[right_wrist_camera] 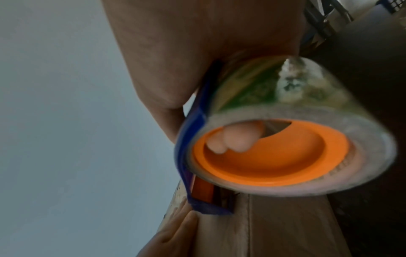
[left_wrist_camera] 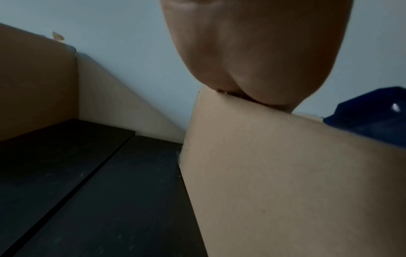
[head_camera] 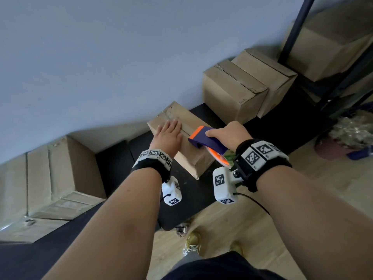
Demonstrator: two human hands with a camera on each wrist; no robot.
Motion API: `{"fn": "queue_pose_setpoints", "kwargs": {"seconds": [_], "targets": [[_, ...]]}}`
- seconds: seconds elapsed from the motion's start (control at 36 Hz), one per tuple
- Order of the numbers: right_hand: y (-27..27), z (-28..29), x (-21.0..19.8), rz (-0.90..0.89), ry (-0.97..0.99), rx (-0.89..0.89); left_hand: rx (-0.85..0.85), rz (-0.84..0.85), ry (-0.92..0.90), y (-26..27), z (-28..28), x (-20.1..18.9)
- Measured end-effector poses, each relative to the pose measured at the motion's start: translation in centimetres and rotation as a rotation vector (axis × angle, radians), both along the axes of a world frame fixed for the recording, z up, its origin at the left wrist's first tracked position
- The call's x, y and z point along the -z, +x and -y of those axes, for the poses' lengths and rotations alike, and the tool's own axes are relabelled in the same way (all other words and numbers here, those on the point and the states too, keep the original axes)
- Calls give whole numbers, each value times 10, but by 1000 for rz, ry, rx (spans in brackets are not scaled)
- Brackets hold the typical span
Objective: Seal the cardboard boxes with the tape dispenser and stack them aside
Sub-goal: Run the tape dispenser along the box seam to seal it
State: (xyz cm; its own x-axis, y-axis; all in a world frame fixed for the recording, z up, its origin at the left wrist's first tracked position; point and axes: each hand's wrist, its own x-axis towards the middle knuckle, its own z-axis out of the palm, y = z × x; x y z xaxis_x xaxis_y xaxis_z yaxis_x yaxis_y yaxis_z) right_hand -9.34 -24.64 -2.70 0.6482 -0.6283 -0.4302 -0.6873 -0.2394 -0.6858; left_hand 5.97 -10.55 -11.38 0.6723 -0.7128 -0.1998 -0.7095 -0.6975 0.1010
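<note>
Pressing flat on the light, stiff cardboard box [head_camera: 181, 126], the left hand [head_camera: 167, 133] steadied it while the right hand [head_camera: 228, 134] gripped the tape dispenser [head_camera: 205, 140].

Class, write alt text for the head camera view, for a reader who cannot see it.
Seen from above, the left hand presses flat on a cardboard box on a black table, while the right hand holds a blue and orange tape dispenser over its top seam. More cardboard boxes stand against the grey wall.
</note>
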Motion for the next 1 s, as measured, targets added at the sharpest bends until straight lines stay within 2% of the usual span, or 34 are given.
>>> {"fn": "queue_pose_setpoints", "kwargs": {"seconds": [0.14, 0.31, 0.58, 0.75, 1.0], "targets": [[0, -1, 1, -3, -17, 9, -13, -10, 27, -1, 5, -8], [-3, 0, 0, 21, 25, 19, 2, 48, -94, -23, 4, -5], [-19, -3, 2, 39, 121, 34, -45, -13, -137, -25, 7, 8], [-44, 7, 0, 45, 154, 22, -87, -23, -174, -30, 10, 6], [-88, 19, 6, -57, 212, -38, -155, -10, -184, -38, 13, 7]]}}
